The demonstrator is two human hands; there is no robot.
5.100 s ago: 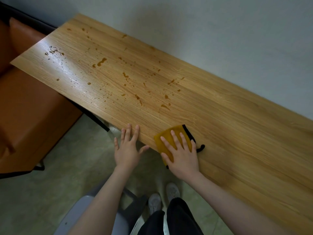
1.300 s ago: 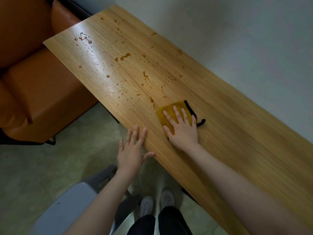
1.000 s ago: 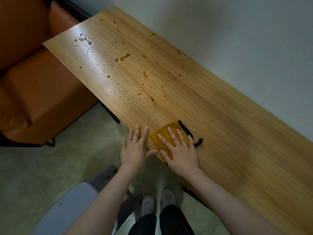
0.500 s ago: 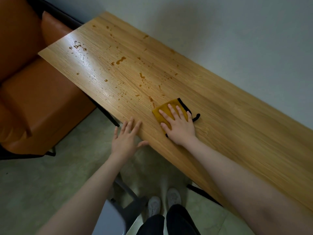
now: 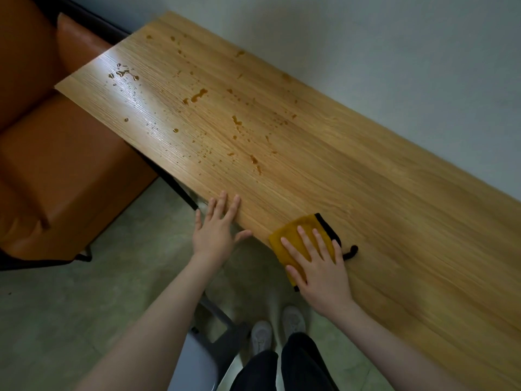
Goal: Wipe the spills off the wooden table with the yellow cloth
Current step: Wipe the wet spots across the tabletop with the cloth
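— What changed since half a second ago?
— My right hand (image 5: 318, 266) dragged the yellow cloth (image 5: 303, 238) back to the wooden table (image 5: 394, 193)'s near edge, away from the spills (image 5: 236, 122).
— And your hands?
— Right fingers straight, flat, pressing the cloth. Left hand (image 5: 215, 230) open, fingertips resting on the edge.

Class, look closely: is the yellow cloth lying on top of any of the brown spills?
No: the yellow cloth sits under the right hand at the near edge, apart from the spills.
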